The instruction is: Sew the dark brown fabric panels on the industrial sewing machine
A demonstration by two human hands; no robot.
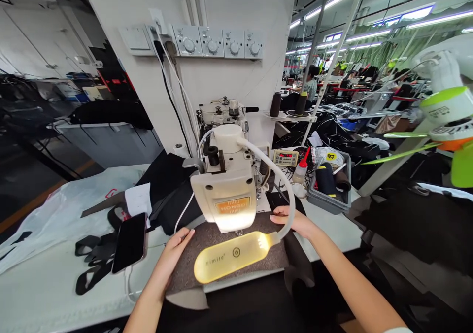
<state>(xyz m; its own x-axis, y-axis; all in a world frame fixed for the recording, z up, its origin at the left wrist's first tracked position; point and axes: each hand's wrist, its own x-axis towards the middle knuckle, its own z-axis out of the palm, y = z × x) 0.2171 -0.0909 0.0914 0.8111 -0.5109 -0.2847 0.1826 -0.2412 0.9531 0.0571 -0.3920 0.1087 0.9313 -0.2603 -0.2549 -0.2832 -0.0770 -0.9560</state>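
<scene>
A speckled dark brown fabric piece [185, 269] lies under the head of a sewing machine [225, 185]. My left hand [177, 244] is closed on its left edge, thumb on top and the other fingers mostly hidden. At the far right edge, my right hand [291, 220] pinches the same piece between thumb and fingers. Over the fabric's middle hangs a lit lamp [231, 256] on a white bendable neck, hiding part of it. The presser foot [239, 233] shows just above the lamp.
A phone [129, 243] with a cable lies on the table's left, beside dark straps [94, 261] and a plastic bag [70, 215]. To the right stand a red-tipped bottle [301, 169], a control box [286, 158] and a grey bin [330, 201]. A green-bladed fan [449, 111] juts in.
</scene>
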